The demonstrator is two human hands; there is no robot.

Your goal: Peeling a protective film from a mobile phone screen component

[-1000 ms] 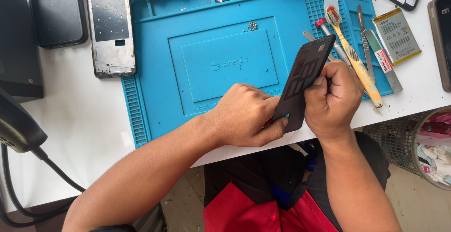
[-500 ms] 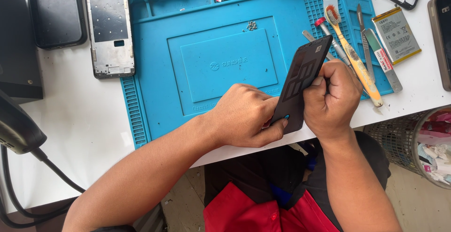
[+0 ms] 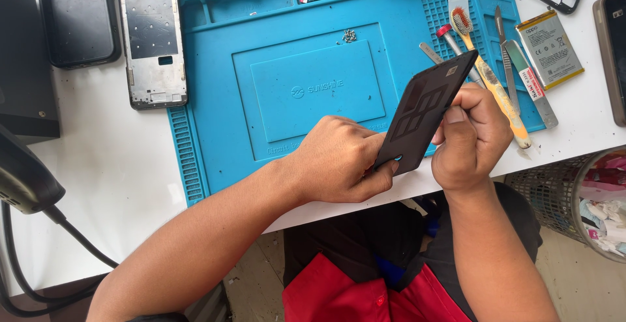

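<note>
Closest to me, my left hand (image 3: 339, 159) grips the lower end of a flat black plastic phone back panel (image 3: 424, 110), fingers curled shut around its bottom edge. My right hand (image 3: 473, 136) pinches the panel's right side near the top, thumb pressed against the edge. The panel is lifted off the surface and tilted, its upper corner pointing away over the front edge of the blue silicone repair mat (image 3: 313, 55).

Judging by what lies around, the phone is already well apart: the panel is free in my hands, and the rest of the work appears to lie ahead.

Just past my right hand lie a yellow-handled brush (image 3: 495, 87), metal tweezers (image 3: 502, 35) and a flat grey prying tool (image 3: 531, 84), close enough to be knocked. A small heap of screws (image 3: 349, 35) sits mid-mat. Beyond, a silver metal phone mid-frame (image 3: 151, 38) rests at the mat's left edge beside a dark phone (image 3: 78, 15). Far right, a white rectangular battery (image 3: 549, 48) lies on the white table (image 3: 98, 165). A mesh waste basket (image 3: 574, 204) stands below the table's right edge.
</note>
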